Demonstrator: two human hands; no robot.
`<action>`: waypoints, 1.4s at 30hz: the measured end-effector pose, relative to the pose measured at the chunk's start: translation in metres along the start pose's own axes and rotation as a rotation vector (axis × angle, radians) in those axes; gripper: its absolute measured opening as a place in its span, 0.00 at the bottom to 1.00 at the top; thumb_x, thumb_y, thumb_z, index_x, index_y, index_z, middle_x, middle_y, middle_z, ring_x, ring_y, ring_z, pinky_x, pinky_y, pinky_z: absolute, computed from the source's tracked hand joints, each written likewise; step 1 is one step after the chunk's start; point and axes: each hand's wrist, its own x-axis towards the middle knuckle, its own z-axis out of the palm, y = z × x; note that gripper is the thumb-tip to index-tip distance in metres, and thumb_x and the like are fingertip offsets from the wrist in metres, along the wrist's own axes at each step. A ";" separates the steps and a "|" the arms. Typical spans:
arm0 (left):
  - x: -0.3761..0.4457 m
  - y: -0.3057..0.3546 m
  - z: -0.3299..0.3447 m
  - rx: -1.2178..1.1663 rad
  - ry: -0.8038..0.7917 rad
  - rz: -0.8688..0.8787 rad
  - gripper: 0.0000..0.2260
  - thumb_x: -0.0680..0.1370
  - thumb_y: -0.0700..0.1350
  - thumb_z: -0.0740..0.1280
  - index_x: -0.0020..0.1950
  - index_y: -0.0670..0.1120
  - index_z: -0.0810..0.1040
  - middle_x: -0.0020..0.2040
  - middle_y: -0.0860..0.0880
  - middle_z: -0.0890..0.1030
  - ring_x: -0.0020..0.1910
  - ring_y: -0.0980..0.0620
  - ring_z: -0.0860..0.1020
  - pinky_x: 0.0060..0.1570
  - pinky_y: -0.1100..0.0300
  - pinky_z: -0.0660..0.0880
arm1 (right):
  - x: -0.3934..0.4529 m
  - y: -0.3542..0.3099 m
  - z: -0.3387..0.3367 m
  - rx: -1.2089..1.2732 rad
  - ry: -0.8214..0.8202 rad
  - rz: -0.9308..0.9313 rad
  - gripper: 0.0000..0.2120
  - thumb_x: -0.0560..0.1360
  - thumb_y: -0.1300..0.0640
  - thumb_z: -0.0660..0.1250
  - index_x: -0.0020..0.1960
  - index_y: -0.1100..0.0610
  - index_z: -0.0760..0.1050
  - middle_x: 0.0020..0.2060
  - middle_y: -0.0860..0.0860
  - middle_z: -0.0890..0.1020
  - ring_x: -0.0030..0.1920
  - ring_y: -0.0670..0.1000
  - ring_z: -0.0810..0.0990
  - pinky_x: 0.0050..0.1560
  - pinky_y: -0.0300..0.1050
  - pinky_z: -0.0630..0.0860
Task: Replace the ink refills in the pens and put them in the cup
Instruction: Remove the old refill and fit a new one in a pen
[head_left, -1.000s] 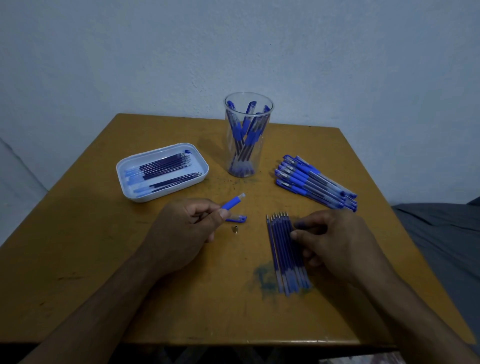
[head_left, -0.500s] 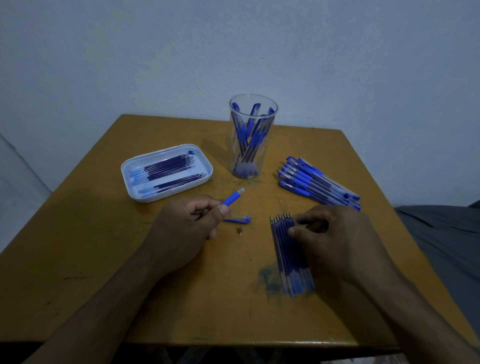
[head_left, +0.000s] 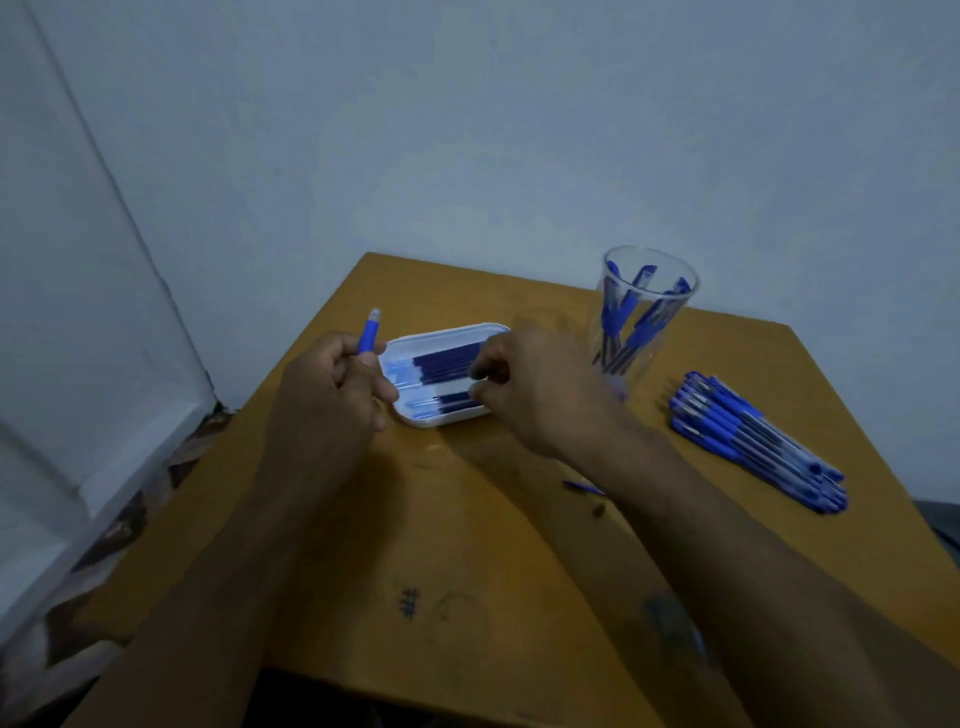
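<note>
My left hand (head_left: 322, 400) grips a blue pen barrel (head_left: 369, 332) that sticks up past its thumb, left of the white tray (head_left: 441, 335). Dark blue refills (head_left: 441, 361) lie in that tray. My right hand (head_left: 524, 387) hovers over the tray's right end, fingers curled down at the refills' ends; blur hides whether it pinches one. The clear cup (head_left: 644, 312) stands behind and to the right with several blue pens in it. A blue pen cap (head_left: 582, 487) and a small metal tip (head_left: 600, 510) lie beside my right forearm.
A pile of several blue pens (head_left: 753, 441) lies at the right of the wooden table (head_left: 467, 545). A wall runs close behind the table. Patterned floor (head_left: 130, 519) and a white panel are at the left.
My right hand left the loose refills on the table and reached left to the tray. My left hand rose with the barrel. My view swung left and down.
</note>
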 end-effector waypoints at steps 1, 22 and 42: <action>0.003 -0.002 -0.004 0.000 0.014 -0.018 0.08 0.85 0.45 0.59 0.55 0.48 0.78 0.37 0.50 0.83 0.30 0.52 0.77 0.34 0.51 0.76 | 0.012 -0.005 0.004 -0.043 -0.024 -0.020 0.12 0.79 0.55 0.69 0.62 0.52 0.82 0.59 0.50 0.83 0.55 0.49 0.80 0.46 0.36 0.69; 0.014 -0.010 -0.024 -0.028 -0.011 -0.059 0.06 0.84 0.44 0.63 0.52 0.50 0.79 0.37 0.50 0.83 0.30 0.56 0.78 0.33 0.59 0.76 | 0.064 -0.014 0.026 -0.136 -0.393 -0.073 0.10 0.76 0.56 0.74 0.57 0.54 0.83 0.54 0.51 0.84 0.49 0.46 0.79 0.37 0.28 0.68; -0.025 0.011 0.043 -0.012 -0.255 0.215 0.05 0.83 0.41 0.64 0.53 0.48 0.80 0.36 0.50 0.82 0.29 0.59 0.73 0.31 0.61 0.70 | -0.021 0.050 -0.025 0.254 -0.118 -0.150 0.10 0.77 0.62 0.70 0.54 0.50 0.84 0.42 0.41 0.84 0.45 0.39 0.81 0.46 0.34 0.78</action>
